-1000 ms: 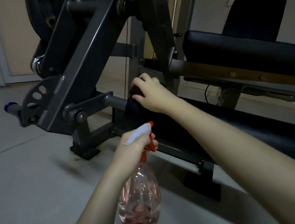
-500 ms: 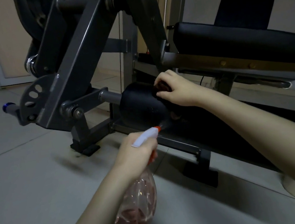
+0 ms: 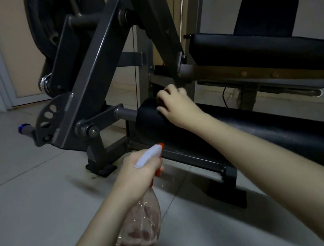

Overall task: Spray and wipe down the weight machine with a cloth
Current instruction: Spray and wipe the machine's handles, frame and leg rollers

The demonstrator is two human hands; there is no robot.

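Observation:
The weight machine's grey steel frame (image 3: 90,74) rises at the centre, with a long black foam roller pad (image 3: 280,128) running low to the right. My right hand (image 3: 177,105) holds a dark cloth (image 3: 161,101), mostly hidden under the fingers, against the roller's left end. My left hand (image 3: 140,172) grips a clear spray bottle (image 3: 141,231) by its white and orange trigger head, nozzle aimed at the roller. Pinkish liquid sits in the bottle's bottom.
A black padded seat (image 3: 259,43) and backrest (image 3: 266,12) stand at the upper right. A black weight plate (image 3: 59,25) hangs at the upper left. The machine's feet (image 3: 101,167) rest on a pale tiled floor (image 3: 34,200). A blue-capped peg (image 3: 24,127) sticks out left.
My right hand with the cloth slid right along the roller, then back to its left end. The spray bottle stayed in my left hand, pointed at the roller.

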